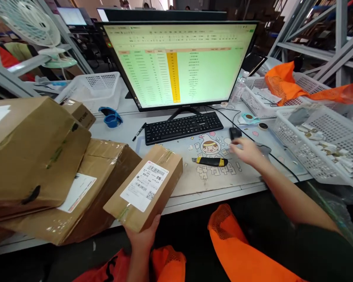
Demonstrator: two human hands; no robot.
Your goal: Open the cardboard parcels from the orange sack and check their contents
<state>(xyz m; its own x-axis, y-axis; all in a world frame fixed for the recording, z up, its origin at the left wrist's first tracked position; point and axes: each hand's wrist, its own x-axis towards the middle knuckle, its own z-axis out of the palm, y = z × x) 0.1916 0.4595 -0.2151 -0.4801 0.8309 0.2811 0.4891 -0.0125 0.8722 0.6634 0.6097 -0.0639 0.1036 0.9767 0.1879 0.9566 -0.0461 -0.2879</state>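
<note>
Left hand [142, 237] gripping near end of labelled carton [147, 188], lower centre of frame; keep it firm, label up. Right hand [247, 150] near mouse [235, 133], grip can't tell. Steer clear of knife [211, 161], mid-frame.

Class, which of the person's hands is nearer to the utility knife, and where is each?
Right. The right hand is just beyond the utility knife, to its right; the left hand is farther off, nearer the body and to the left, holding the labelled box's near end.
</note>
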